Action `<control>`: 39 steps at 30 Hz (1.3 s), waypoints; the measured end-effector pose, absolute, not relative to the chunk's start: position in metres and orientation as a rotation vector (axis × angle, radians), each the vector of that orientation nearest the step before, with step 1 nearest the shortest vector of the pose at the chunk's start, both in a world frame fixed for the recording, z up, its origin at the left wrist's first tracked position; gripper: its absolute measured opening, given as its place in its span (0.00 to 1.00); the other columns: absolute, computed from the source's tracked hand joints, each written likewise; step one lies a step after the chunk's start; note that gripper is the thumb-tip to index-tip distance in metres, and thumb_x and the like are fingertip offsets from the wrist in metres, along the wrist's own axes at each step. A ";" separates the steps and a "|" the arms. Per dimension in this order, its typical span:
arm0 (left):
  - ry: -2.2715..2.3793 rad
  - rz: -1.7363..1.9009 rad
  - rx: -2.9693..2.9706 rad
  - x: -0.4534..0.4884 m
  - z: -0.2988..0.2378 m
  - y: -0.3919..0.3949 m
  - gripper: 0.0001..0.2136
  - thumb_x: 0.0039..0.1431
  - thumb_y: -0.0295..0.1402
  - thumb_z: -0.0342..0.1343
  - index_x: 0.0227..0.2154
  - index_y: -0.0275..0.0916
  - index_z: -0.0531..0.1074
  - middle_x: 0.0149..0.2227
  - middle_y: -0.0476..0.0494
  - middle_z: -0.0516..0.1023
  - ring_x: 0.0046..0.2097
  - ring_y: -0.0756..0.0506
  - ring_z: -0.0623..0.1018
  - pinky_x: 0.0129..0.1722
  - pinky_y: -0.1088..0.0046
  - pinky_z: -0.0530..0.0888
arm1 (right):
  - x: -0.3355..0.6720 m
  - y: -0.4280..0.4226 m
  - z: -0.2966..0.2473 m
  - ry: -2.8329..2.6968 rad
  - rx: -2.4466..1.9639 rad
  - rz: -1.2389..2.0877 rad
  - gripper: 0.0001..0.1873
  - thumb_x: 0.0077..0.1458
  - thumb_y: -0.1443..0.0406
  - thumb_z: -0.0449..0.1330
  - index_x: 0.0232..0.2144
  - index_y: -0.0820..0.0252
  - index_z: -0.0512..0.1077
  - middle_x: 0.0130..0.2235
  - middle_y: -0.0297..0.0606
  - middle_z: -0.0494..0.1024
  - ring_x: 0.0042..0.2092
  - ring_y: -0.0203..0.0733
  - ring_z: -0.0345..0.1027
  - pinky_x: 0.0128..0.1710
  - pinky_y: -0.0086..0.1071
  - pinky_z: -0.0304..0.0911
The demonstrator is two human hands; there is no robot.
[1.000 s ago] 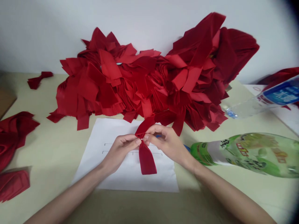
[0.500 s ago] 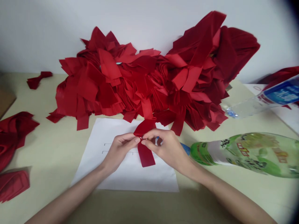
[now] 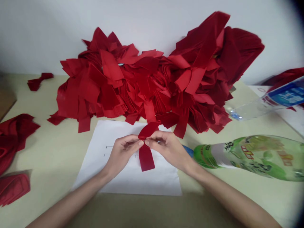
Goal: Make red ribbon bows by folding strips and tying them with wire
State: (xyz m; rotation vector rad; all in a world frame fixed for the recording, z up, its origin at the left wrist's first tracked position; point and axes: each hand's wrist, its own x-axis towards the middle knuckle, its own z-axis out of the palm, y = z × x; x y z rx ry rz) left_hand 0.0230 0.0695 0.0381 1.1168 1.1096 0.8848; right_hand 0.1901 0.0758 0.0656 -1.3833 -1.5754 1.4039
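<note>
Between my two hands is a red velvet ribbon [image 3: 146, 158], gathered narrow at its middle. One part of it bulges upward above my fingers, and a flat tail hangs down below them. My left hand [image 3: 123, 152] pinches the gathered spot from the left with thumb and forefinger. From the right, my right hand [image 3: 166, 145] pinches the same spot, fingertips almost touching the left ones. Whatever lies right between the fingertips is too small to make out. Under the hands lies a white paper sheet [image 3: 114, 183] with thin black marked lines.
Behind the paper rises a big heap of red ribbon pieces [image 3: 142, 85] against the wall. More red pieces [image 3: 14, 136] lie at the left, with a small red bow [image 3: 39, 81] farther back. A green-labelled bottle [image 3: 256, 158] and a clear blue-labelled bottle [image 3: 285, 95] lie at the right.
My right hand has shifted slightly left and turned a little, and now covers the dark patch seen beside it. The ribbon's tail has swung slightly left. Both hands keep their pinch.
</note>
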 end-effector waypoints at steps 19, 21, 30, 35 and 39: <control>1.063 0.766 1.318 0.014 0.061 0.073 0.10 0.47 0.29 0.62 0.26 0.38 0.65 0.26 0.55 0.66 0.26 0.55 0.68 0.25 0.80 0.65 | 0.215 0.076 0.104 -2.275 -0.922 0.677 0.19 0.58 0.71 0.54 0.52 0.60 0.65 0.52 0.39 0.70 0.58 0.40 0.55 0.56 0.35 0.54; 1.047 0.694 1.366 0.012 0.069 0.072 0.10 0.45 0.29 0.64 0.26 0.38 0.66 0.26 0.55 0.67 0.25 0.55 0.66 0.23 0.80 0.64 | 0.220 0.084 0.102 -2.372 -0.917 0.813 0.20 0.58 0.68 0.54 0.54 0.56 0.64 0.53 0.36 0.70 0.61 0.41 0.49 0.59 0.38 0.51; 1.050 0.354 1.323 -0.022 0.073 0.090 0.12 0.49 0.34 0.61 0.38 0.43 0.70 0.27 0.54 0.72 0.26 0.53 0.69 0.26 0.77 0.68 | 0.222 0.088 0.086 -2.134 -1.299 1.305 0.07 0.53 0.64 0.59 0.36 0.58 0.73 0.36 0.32 0.77 0.36 0.35 0.68 0.38 0.29 0.61; 1.126 0.175 1.320 -0.050 0.059 0.097 0.07 0.49 0.36 0.61 0.27 0.38 0.71 0.27 0.51 0.75 0.30 0.51 0.73 0.29 0.77 0.69 | 0.223 0.087 0.078 -2.041 -1.419 1.489 0.08 0.51 0.60 0.60 0.30 0.60 0.70 0.30 0.31 0.72 0.32 0.34 0.64 0.32 0.28 0.58; 1.123 0.304 1.153 -0.065 0.047 0.094 0.08 0.49 0.36 0.61 0.28 0.38 0.71 0.27 0.48 0.78 0.32 0.48 0.77 0.36 0.71 0.74 | 0.226 0.085 0.076 -2.011 -1.427 1.572 0.10 0.50 0.59 0.60 0.26 0.60 0.68 0.27 0.29 0.67 0.28 0.31 0.58 0.28 0.27 0.54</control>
